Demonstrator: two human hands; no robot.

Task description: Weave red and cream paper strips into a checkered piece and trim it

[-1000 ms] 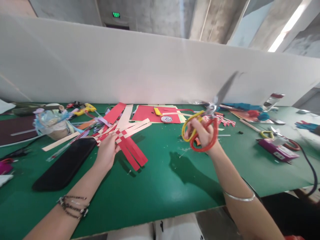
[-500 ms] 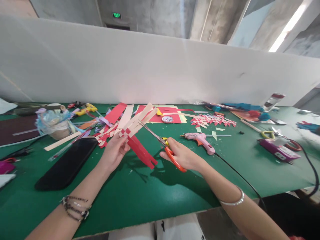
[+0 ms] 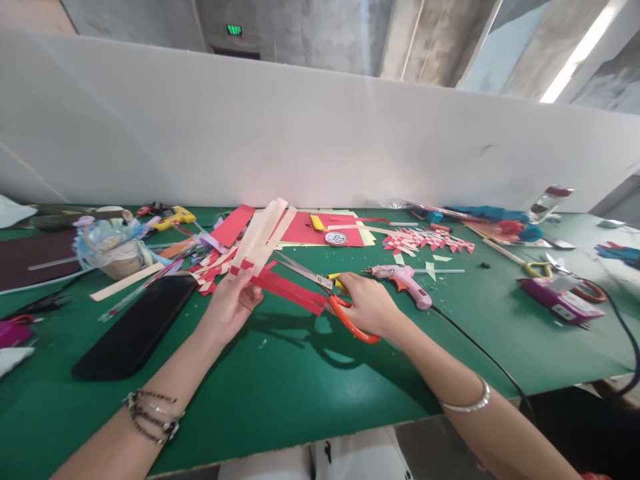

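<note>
Pinched in my left hand [image 3: 233, 300] is a woven piece of red and cream paper strips [image 3: 263, 243]. Its cream strips fan upward, and its red strips [image 3: 295, 291] stretch right toward the other hand. Orange-handled scissors [image 3: 345, 313] are gripped in my right hand [image 3: 370, 303], their blades parted a little and pointing left at the woven piece. Whether the blades touch the paper I cannot tell. Behind the hands lie red paper sheets [image 3: 305, 230] with a round patterned tin [image 3: 335, 238] on them.
A pink glue gun [image 3: 405, 280] with a black cord lies to the right, near woven red-and-cream pieces [image 3: 430, 240]. Farther right sit a purple box [image 3: 557, 300] and second scissors [image 3: 557, 263]. At left are a black phone-like slab [image 3: 137, 327] and a plastic-wrapped roll [image 3: 115, 247].
My left hand has turned the woven piece, so its cream strips stand more upright and its red strips point more to the right. The scissors have shifted slightly right and down.
</note>
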